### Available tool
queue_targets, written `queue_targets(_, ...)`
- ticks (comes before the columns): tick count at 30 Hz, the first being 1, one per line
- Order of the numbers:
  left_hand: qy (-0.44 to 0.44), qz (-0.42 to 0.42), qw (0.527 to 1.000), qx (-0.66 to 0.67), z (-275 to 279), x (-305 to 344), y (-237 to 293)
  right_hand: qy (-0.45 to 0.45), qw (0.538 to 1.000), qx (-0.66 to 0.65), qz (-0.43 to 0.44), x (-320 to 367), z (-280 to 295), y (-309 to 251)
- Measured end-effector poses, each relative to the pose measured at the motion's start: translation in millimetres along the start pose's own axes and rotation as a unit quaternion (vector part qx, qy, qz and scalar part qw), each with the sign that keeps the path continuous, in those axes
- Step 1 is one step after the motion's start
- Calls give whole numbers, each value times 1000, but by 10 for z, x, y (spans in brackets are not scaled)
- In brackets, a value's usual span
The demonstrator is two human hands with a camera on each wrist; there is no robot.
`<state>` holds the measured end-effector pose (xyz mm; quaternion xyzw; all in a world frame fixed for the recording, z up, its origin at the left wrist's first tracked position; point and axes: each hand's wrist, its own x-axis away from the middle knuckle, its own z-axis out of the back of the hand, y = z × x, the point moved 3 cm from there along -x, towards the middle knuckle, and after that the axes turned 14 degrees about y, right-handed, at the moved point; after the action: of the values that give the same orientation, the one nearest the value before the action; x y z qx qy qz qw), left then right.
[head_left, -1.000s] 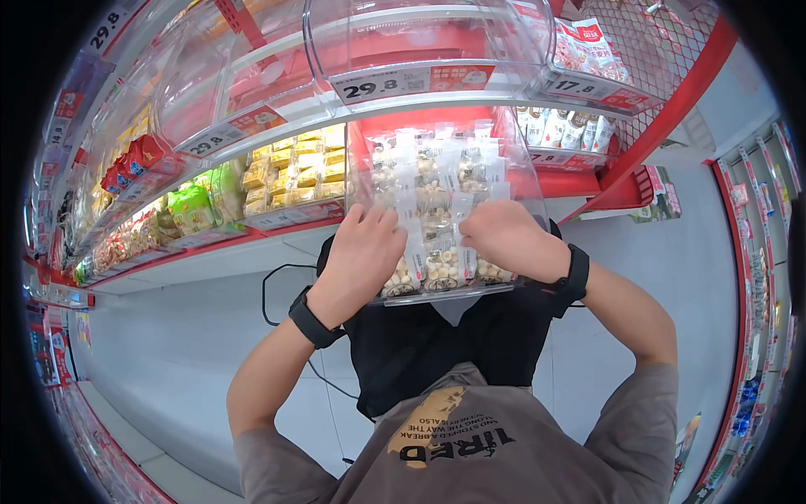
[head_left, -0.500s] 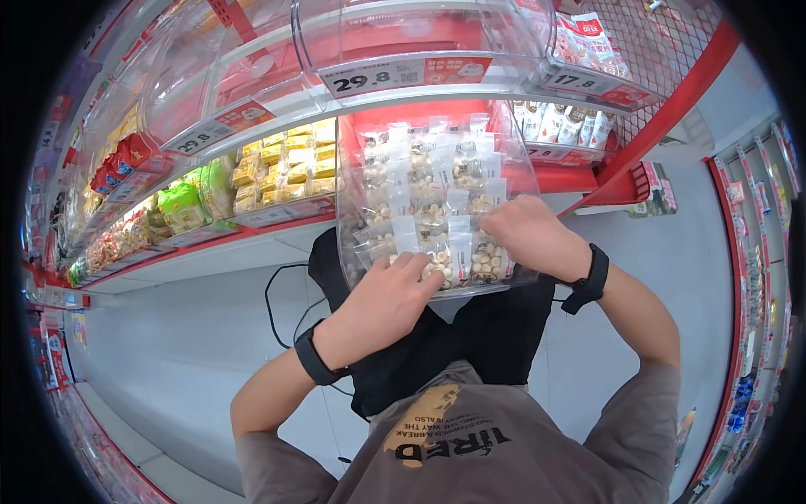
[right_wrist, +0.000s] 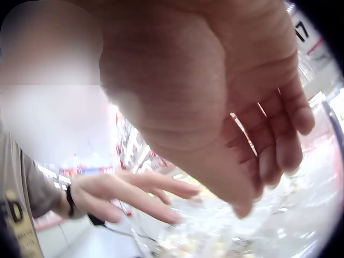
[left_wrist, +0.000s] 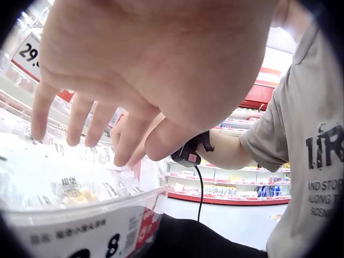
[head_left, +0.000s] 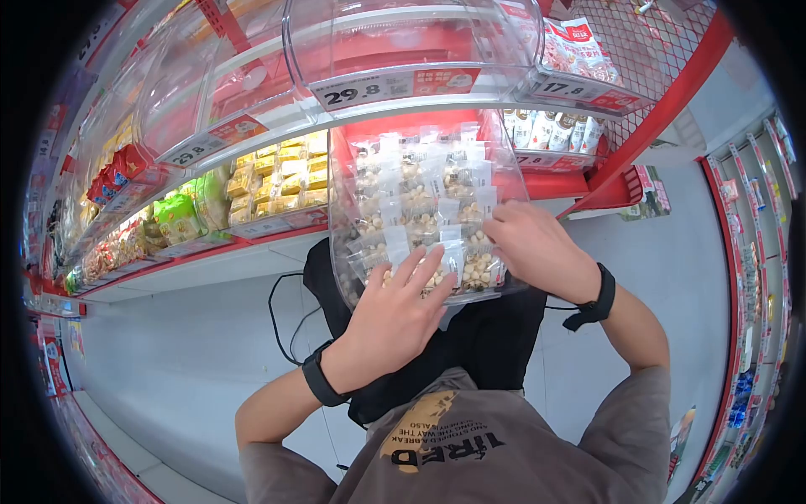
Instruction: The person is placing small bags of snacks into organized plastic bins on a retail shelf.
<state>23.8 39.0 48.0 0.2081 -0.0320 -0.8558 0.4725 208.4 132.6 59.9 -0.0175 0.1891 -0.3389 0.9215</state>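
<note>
A clear plastic bin (head_left: pixel 337 227) full of small clear packets (head_left: pixel 420 195) holding pale round pieces stands in front of the person, its front end over their legs. My left hand (head_left: pixel 399 317) is over the front packets, fingers straight and spread. In the left wrist view those fingers (left_wrist: pixel 78 121) point down at the packets, just behind the bin's front wall with its price label (left_wrist: pixel 115 239). At the bin's right side, my right hand (head_left: pixel 541 254) hovers by the packets. Its fingers (right_wrist: pixel 287 153) are loosely bent, with nothing seen between them and the thumb.
Above the bin runs a shelf of clear bins with a 29.8 price tag (head_left: pixel 353 91). Yellow packs (head_left: pixel 281 181) and green bags (head_left: pixel 178 217) sit to the left. White pouches (head_left: pixel 558 130) are at the right, beside a red mesh panel (head_left: pixel 663 109). A black cable (head_left: pixel 273 315) hangs at the left.
My left hand has come down and toward the body from the packets' left side, and its fingers have spread out. My right hand has shifted slightly right and lower.
</note>
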Motion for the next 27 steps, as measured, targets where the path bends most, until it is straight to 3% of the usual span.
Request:
queue_targets(3, -6, 3, 1000, -27, -200, 72, -74, -182, 952, -233, -72, 97, 16, -124)
queue_targets(7, -12, 1, 1000, -19, -385, 90, -212, -19, 999, -2, 32, 322, -274, -235)
queue_targets(11, -27, 9, 999, -25, -269, 81, -188, -146, 989, 12, -37, 326, -121, -315)
queue_targets(14, -27, 53, 997, -51, -244, 107, -96, -58, 996, 25, -66, 421, -239, -333)
queue_targets(17, -10, 90, 996, -28, -394, 139, -115, -47, 991, 98, -78, 467, -547, -325)
queue_targets(23, -3, 118, 992, -44, -336, 65, -110, -9, 996, 51, -77, 335, -247, -439)
queue_targets(27, -14, 153, 988, -16, -464, 72, -212, 14, 996, 29, -82, 355, -575, -307)
